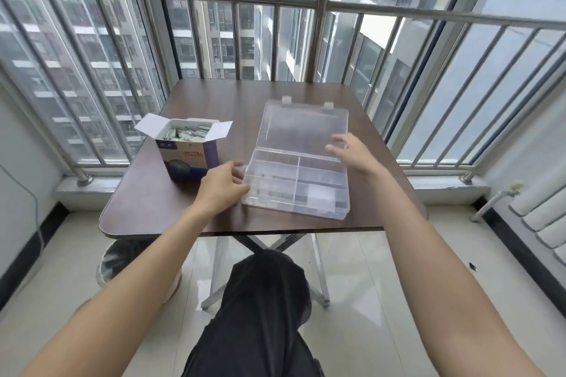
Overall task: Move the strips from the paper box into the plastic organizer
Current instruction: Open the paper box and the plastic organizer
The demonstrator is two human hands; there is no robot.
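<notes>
A clear plastic organizer [318, 190] lies open on the brown table [153, 208], its lid [303, 125] laid back flat and its several compartments bare. My left hand [223, 185] grips the organizer's left edge, fingers curled round its wall. Relaxed and open, my right hand [352, 153] hovers over the hinge line at the organizer's right side. Left of the organizer stands a blue and white paper box [190, 159] with its flaps open. Inside it lies a pile of wrapped strips [183, 133].
The table stands against a metal balcony railing [275, 3] with windows behind. A dark-clothed knee [263, 300] sits below the table's near edge. A bin [122, 257] is on the floor at the left, a white radiator [548, 223] at the right.
</notes>
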